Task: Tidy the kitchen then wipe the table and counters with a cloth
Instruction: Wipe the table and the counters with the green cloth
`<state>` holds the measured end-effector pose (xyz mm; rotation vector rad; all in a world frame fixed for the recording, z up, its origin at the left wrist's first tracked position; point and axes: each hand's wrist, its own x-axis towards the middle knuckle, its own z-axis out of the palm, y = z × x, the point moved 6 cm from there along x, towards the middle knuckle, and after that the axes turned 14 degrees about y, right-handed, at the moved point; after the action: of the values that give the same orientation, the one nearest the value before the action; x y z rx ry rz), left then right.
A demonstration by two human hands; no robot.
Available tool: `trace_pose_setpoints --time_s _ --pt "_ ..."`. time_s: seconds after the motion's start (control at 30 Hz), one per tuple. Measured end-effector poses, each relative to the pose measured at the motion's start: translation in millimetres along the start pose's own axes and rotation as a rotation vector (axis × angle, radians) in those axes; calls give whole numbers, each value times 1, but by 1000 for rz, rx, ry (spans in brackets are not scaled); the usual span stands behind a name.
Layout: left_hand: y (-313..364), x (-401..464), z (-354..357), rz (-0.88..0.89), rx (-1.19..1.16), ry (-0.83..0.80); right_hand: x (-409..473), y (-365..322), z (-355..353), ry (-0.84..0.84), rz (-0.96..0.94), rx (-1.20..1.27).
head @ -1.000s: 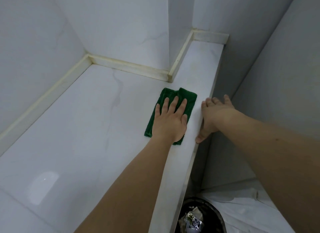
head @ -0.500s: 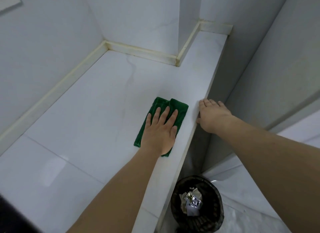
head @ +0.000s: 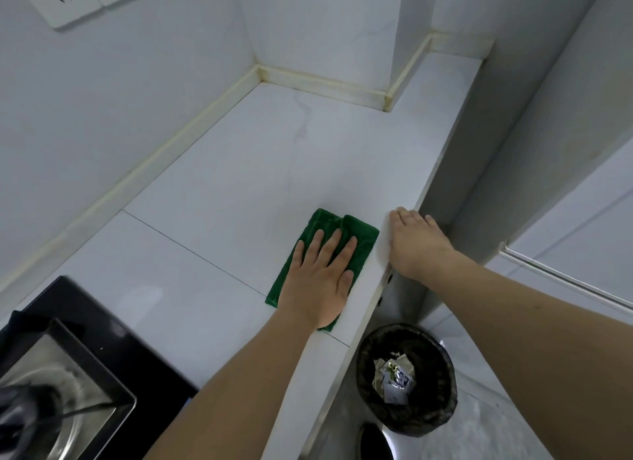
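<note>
Cloth wiping, worktop front edge: slip and overshoot risks.

Cloth (head: 346, 235), green and folded, is laid flat near the front edge of the worktop (head: 239, 171) and is pressed down by the left hand (head: 317, 281), fingers straight and released, nothing grasped. The right hand (head: 416, 243) is rested over that front edge, fingers hanging loosely, nothing grasped. Judged risks: cloth pushed past the edge and dropped toward the bin (head: 407, 377) below; folds bunched under uneven pressure, streaks left; hob (head: 85, 326) at the near-left corner struck on a long stroke.
</note>
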<state>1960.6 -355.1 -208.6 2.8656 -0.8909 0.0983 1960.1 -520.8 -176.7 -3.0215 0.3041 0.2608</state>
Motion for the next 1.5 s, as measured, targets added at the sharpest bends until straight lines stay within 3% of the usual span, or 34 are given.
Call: trace_pose_setpoints --time_s 0.1,0.2,0.27,0.33,0.57,0.8,1.5 --pt "-2 3 -6 11 -108 -13 -9 -15 -8 72 6 76" --pt "-27 2 -25 -153 -360 118 -11 -40 -13 178 -48 104" --pt "-57 -4 -33 -313 -328 235 -10 -62 -11 247 -99 113" --pt "-84 -10 -31 -416 -219 249 -11 -87 -4 294 -126 143" --pt "-135 10 -24 -570 -224 266 -13 -140 34 292 -165 118" --pt "-136 13 -6 -573 -54 194 -6 -140 42 311 -140 98" --pt "-131 14 -9 -574 5 158 -32 -104 44 268 -123 72"
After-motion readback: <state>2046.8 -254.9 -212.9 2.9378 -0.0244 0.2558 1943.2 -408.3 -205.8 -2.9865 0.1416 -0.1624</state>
